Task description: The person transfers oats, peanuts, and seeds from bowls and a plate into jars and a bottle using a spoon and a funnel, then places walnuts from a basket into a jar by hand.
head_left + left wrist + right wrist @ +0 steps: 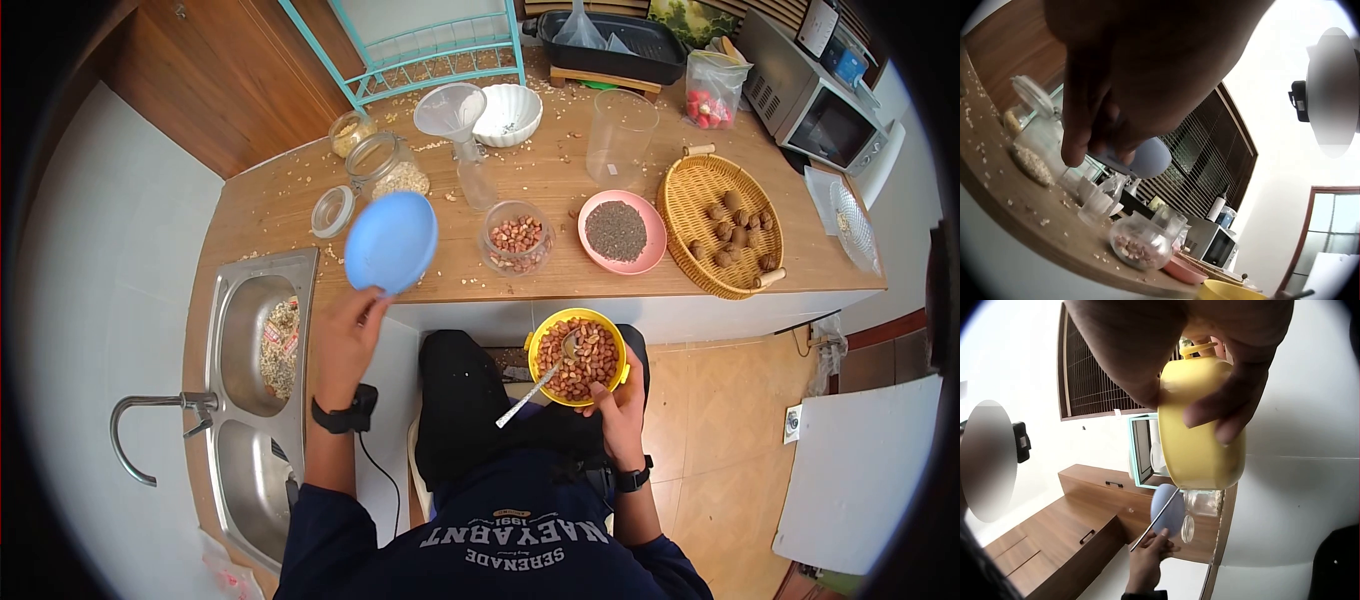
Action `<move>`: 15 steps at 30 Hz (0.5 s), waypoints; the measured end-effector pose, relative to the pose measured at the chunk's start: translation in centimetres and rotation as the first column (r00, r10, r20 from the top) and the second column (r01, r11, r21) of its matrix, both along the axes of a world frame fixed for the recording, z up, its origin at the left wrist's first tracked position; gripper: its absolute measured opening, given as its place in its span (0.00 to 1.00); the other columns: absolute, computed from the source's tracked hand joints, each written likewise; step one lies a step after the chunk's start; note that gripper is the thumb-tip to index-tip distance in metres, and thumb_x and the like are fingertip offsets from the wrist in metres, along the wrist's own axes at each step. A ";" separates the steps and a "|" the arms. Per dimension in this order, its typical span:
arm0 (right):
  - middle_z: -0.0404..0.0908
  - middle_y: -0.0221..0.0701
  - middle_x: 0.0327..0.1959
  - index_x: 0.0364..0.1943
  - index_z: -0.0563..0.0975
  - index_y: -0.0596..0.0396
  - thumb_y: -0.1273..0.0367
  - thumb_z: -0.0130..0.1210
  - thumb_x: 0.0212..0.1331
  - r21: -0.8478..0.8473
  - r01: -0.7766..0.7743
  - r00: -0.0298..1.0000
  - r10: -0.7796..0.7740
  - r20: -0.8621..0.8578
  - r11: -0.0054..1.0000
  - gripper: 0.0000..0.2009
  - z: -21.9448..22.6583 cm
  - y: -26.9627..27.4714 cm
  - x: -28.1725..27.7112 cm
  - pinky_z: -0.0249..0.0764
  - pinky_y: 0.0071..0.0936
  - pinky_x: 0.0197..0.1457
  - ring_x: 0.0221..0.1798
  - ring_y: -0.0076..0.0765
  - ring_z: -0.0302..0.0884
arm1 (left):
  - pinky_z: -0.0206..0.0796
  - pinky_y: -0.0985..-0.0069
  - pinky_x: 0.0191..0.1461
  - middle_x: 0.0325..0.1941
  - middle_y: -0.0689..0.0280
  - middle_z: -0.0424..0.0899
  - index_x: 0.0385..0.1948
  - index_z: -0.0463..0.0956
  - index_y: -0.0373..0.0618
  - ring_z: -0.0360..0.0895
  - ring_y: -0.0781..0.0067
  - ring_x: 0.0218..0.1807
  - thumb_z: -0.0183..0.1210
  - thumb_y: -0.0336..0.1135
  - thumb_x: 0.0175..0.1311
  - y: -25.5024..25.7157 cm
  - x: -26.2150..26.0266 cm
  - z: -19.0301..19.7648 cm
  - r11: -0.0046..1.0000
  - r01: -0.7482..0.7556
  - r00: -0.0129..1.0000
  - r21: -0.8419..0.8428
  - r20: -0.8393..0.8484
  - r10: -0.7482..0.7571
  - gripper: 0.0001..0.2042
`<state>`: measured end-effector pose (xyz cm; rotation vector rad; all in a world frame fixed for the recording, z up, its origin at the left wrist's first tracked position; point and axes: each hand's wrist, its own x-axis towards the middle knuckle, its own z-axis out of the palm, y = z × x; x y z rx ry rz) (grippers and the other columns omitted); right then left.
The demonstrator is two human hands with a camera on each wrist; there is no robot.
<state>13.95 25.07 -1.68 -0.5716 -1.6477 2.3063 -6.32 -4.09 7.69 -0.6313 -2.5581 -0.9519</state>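
Observation:
My left hand [350, 335] pinches the rim of a blue plate [391, 242], held tilted up near the counter's front edge. In the left wrist view the plate [1147, 157] is partly covered by the fingers. Over my lap, my right hand [622, 412] grips a yellow bowl [536, 335] by its side, with the thumb at the rim. Inside lie reddish peanuts [590, 365] and a metal spoon [527, 398] whose handle sticks out over the rim. In the right wrist view, fingers wrap under the yellow bowl [1200, 450].
On the counter stand a glass jar of peanuts [517, 240], a pink plate of dark seeds [655, 235], a wicker tray of walnuts [690, 180], an oat jar [375, 155], a funnel [450, 110] and a clear cup [620, 140]. A double sink [230, 350] lies left.

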 end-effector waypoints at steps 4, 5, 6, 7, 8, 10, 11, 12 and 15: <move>0.70 0.37 0.61 0.71 0.57 0.52 0.80 0.53 0.62 -0.024 -0.024 1.000 0.024 -0.003 0.999 0.32 -0.1 -0.3 -0.3 0.80 0.15 0.32 0.41 0.24 0.79 | 0.71 0.70 0.31 0.27 0.54 0.84 0.37 0.82 0.36 0.81 0.59 0.26 0.67 0.31 0.61 -0.1 -4.6 3.8 0.996 -0.081 0.983 -0.038 -0.170 0.073 0.08; 0.69 0.39 0.62 0.71 0.55 0.53 0.80 0.53 0.62 -0.020 -0.035 0.999 0.035 -0.014 0.999 0.33 -0.1 -0.4 -0.4 0.81 0.16 0.32 0.39 0.25 0.81 | 0.71 0.69 0.31 0.26 0.53 0.83 0.37 0.82 0.37 0.82 0.58 0.26 0.66 0.32 0.62 0.0 -6.2 4.5 0.991 -0.111 0.979 -0.070 -0.176 0.098 0.08; 0.68 0.40 0.63 0.71 0.54 0.54 0.81 0.54 0.63 -0.016 -0.044 0.999 0.043 -0.026 0.999 0.34 0.0 -0.4 -0.4 0.81 0.16 0.33 0.38 0.25 0.82 | 0.71 0.69 0.31 0.26 0.53 0.83 0.37 0.82 0.37 0.82 0.58 0.26 0.66 0.32 0.62 0.1 -8.1 4.9 0.991 -0.112 0.979 -0.069 -0.181 0.098 0.08; 0.67 0.39 0.63 0.72 0.53 0.54 0.80 0.55 0.63 -0.030 -0.056 0.998 0.055 -0.033 0.998 0.34 0.0 -0.5 -0.4 0.82 0.17 0.33 0.39 0.26 0.82 | 0.70 0.67 0.31 0.26 0.52 0.83 0.38 0.82 0.38 0.81 0.56 0.26 0.66 0.33 0.62 0.4 -10.1 4.9 0.992 -0.087 0.982 -0.091 -0.177 0.070 0.09; 0.67 0.39 0.63 0.72 0.53 0.54 0.80 0.55 0.63 -0.029 -0.050 0.998 0.049 -0.040 0.998 0.34 0.2 -0.5 -0.2 0.82 0.17 0.33 0.39 0.26 0.82 | 0.70 0.65 0.30 0.25 0.51 0.82 0.38 0.82 0.38 0.81 0.54 0.26 0.66 0.34 0.62 0.5 -11.4 4.8 0.992 -0.060 0.984 -0.113 -0.172 0.040 0.09; 0.67 0.39 0.63 0.72 0.53 0.54 0.80 0.55 0.63 0.012 -0.063 0.997 0.063 -0.047 0.998 0.34 0.7 -0.6 0.1 0.82 0.16 0.34 0.40 0.26 0.82 | 0.69 0.64 0.30 0.24 0.51 0.82 0.38 0.82 0.39 0.81 0.53 0.25 0.66 0.35 0.62 0.5 -13.0 5.0 0.974 -0.085 0.986 -0.209 -0.158 0.052 0.09; 0.67 0.39 0.63 0.72 0.53 0.53 0.80 0.56 0.62 0.041 -0.048 0.997 0.050 -0.054 0.998 0.35 0.9 -0.6 0.3 0.82 0.17 0.34 0.42 0.27 0.82 | 0.69 0.62 0.30 0.23 0.51 0.82 0.38 0.81 0.39 0.80 0.51 0.25 0.66 0.36 0.62 0.5 -13.7 5.0 0.945 -0.111 0.988 -0.307 -0.140 0.071 0.10; 0.67 0.39 0.63 0.72 0.53 0.53 0.80 0.56 0.62 0.040 -0.036 0.998 0.038 -0.056 0.999 0.35 1.1 -0.6 0.6 0.82 0.17 0.34 0.42 0.27 0.82 | 0.69 0.62 0.30 0.23 0.51 0.82 0.38 0.81 0.39 0.80 0.51 0.25 0.66 0.36 0.62 0.5 -14.2 4.8 0.946 -0.101 0.988 -0.308 -0.143 0.059 0.10; 0.67 0.38 0.63 0.72 0.53 0.53 0.80 0.56 0.62 0.071 -0.027 0.999 0.029 -0.030 0.997 0.36 0.8 -0.5 1.5 0.82 0.16 0.34 0.43 0.27 0.82 | 0.68 0.64 0.29 0.21 0.54 0.81 0.36 0.82 0.36 0.78 0.55 0.23 0.69 0.38 0.60 0.4 -14.7 4.2 0.947 -0.087 0.985 -0.308 -0.166 0.036 0.13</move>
